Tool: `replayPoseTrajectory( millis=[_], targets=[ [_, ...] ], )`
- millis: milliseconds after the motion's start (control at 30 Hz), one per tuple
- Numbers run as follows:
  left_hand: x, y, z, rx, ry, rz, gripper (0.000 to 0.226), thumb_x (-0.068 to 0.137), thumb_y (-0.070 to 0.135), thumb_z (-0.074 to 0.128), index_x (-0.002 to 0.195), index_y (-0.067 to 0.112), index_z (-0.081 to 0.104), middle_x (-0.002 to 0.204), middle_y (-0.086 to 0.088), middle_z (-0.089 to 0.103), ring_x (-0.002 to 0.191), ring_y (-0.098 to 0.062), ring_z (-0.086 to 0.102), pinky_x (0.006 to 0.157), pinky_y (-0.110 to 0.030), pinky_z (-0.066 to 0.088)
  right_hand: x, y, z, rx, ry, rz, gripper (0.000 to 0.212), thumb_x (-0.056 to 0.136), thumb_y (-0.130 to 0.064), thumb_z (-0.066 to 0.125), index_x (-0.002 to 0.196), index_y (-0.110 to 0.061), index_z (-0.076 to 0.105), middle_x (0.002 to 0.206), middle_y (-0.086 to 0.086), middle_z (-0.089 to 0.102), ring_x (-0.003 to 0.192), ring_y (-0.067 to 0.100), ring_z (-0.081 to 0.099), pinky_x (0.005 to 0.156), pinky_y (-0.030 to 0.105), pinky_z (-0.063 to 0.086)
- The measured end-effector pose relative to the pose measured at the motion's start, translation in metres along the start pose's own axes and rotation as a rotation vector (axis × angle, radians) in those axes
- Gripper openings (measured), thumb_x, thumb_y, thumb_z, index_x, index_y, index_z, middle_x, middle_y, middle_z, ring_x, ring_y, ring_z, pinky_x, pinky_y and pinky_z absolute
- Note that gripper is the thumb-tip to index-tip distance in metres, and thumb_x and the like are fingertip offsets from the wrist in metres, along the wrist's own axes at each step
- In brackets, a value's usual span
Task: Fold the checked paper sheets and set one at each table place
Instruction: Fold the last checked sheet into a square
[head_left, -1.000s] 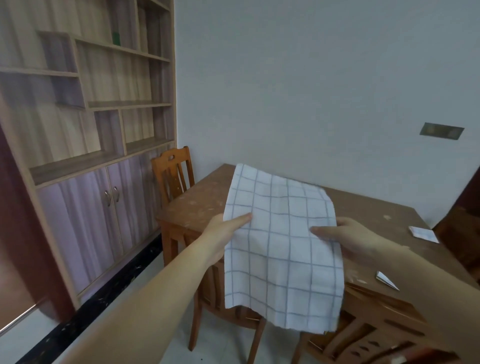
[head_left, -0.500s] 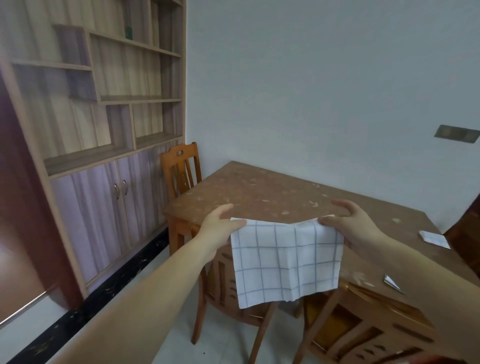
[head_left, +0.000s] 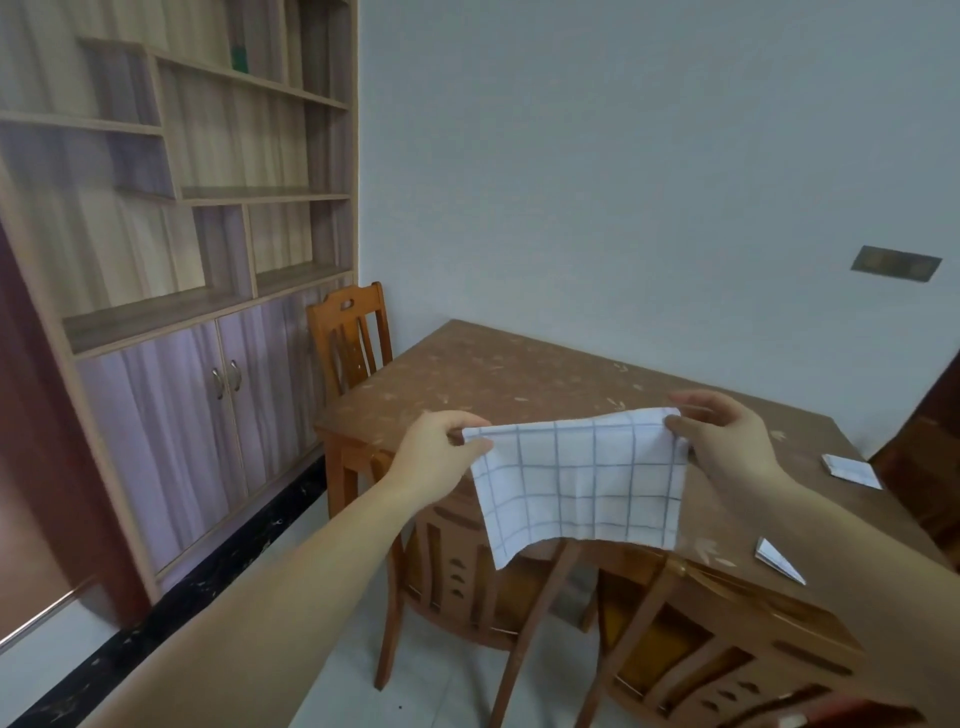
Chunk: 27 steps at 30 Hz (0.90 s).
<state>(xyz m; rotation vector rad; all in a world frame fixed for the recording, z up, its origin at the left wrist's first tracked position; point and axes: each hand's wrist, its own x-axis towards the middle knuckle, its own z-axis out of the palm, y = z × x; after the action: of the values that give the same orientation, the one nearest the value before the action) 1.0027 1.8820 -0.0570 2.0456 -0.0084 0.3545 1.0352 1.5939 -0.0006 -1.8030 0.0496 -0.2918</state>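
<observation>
I hold a white checked sheet (head_left: 579, 488) folded in half, its fold at the top, hanging over the near edge of the brown table (head_left: 519, 374). My left hand (head_left: 441, 449) pinches its top left corner. My right hand (head_left: 722, 441) pinches the top right corner. Two folded checked sheets lie on the table: one (head_left: 852, 470) at the far right side, one (head_left: 779, 560) pointed, near the front right edge.
Wooden chairs stand tucked under the table: one at the far left end (head_left: 350, 338), one in front below the sheet (head_left: 467, 582), one at the lower right (head_left: 727, 649). A shelf unit with cupboard doors (head_left: 176, 405) fills the left wall.
The sheet, held open and upright a second ago, is now folded in half. Both hands have moved forward and lowered it toward the table's near edge.
</observation>
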Motion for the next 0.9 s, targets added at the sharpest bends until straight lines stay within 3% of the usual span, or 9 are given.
replayPoseTrajectory(
  millis=[67,167,233,333,433,500,600,733,900],
  targets=[
    [0.002,0.002,0.001,0.006,0.003,0.025,0.020,0.092,0.028,0.065,0.110,0.021,0.072,0.112,0.005,0.067,0.105,-0.013,0.059,0.085,-0.023,0.046,-0.001,0.001,-0.003,-0.056,0.009,-0.009,0.022,0.089,-0.004,0.066,0.103,-0.022,0.066,0.105,0.004,0.065,0.103,0.027,0.062,0.092,0.044,0.054],
    [0.007,0.009,0.001,0.011,0.025,0.082,0.017,0.093,0.033,0.063,0.105,0.023,0.069,0.100,0.007,0.059,0.096,-0.012,0.055,0.076,-0.018,0.040,-0.005,0.003,-0.010,-0.347,-0.020,-0.059,0.020,0.091,-0.008,0.058,0.106,-0.019,0.066,0.104,0.005,0.066,0.094,0.024,0.063,0.084,0.039,0.054],
    [0.011,0.017,0.001,-0.008,0.025,0.129,0.015,0.092,0.035,0.064,0.101,0.023,0.068,0.100,0.007,0.053,0.098,-0.013,0.051,0.083,-0.023,0.040,-0.009,0.007,-0.010,-0.722,-0.182,-0.057,0.023,0.094,-0.014,0.052,0.111,-0.019,0.066,0.108,0.005,0.062,0.090,0.020,0.060,0.079,0.033,0.050],
    [0.011,0.034,0.004,-0.077,-0.088,0.203,0.019,0.093,0.031,0.063,0.094,0.014,0.070,0.094,-0.002,0.059,0.088,-0.018,0.056,0.077,-0.030,0.042,-0.021,0.008,0.000,-1.054,-0.390,-0.143,0.027,0.098,-0.029,0.049,0.120,-0.025,0.063,0.127,0.002,0.047,0.103,0.015,0.052,0.095,0.030,0.044],
    [0.006,0.048,0.010,-0.020,-0.227,0.295,0.022,0.095,0.033,0.060,0.088,0.014,0.070,0.082,-0.019,0.062,0.076,-0.034,0.056,0.065,-0.034,0.039,-0.037,-0.007,0.023,-0.778,-0.507,-0.257,0.041,0.090,-0.048,0.057,0.127,-0.030,0.057,0.128,-0.013,0.048,0.117,0.006,0.048,0.102,0.028,0.041],
    [0.003,0.055,0.012,-0.002,-0.258,0.315,0.017,0.094,0.033,0.061,0.089,0.021,0.072,0.079,-0.008,0.066,0.074,-0.023,0.058,0.065,-0.029,0.042,-0.046,-0.020,0.041,-0.649,-0.599,-0.287,0.046,0.084,-0.051,0.063,0.125,-0.033,0.058,0.122,-0.017,0.060,0.112,0.003,0.057,0.096,0.031,0.048],
    [0.000,0.059,0.009,-0.009,-0.255,0.330,0.014,0.092,0.034,0.064,0.088,0.025,0.073,0.076,0.002,0.067,0.069,-0.013,0.057,0.064,-0.024,0.043,-0.051,-0.029,0.059,-0.563,-0.586,-0.356,0.020,0.087,-0.037,0.065,0.100,-0.023,0.071,0.092,0.000,0.074,0.084,0.018,0.069,0.077,0.044,0.057],
    [-0.002,0.052,-0.008,-0.016,-0.232,0.279,0.017,0.087,0.042,0.068,0.086,0.025,0.073,0.081,0.002,0.071,0.079,-0.019,0.064,0.069,-0.037,0.051,-0.049,-0.036,0.060,-0.355,-0.672,-0.258,0.015,0.094,-0.024,0.063,0.092,-0.016,0.075,0.085,-0.003,0.077,0.076,0.012,0.073,0.061,0.024,0.056],
    [-0.002,0.040,-0.028,-0.042,-0.233,0.182,0.014,0.084,0.038,0.074,0.086,0.024,0.077,0.082,0.011,0.074,0.078,-0.002,0.066,0.072,-0.020,0.049,-0.037,-0.032,0.057,-0.284,-0.643,-0.246,0.011,0.093,-0.017,0.063,0.097,-0.018,0.074,0.092,-0.005,0.078,0.086,0.012,0.074,0.073,0.027,0.058]
  ],
)
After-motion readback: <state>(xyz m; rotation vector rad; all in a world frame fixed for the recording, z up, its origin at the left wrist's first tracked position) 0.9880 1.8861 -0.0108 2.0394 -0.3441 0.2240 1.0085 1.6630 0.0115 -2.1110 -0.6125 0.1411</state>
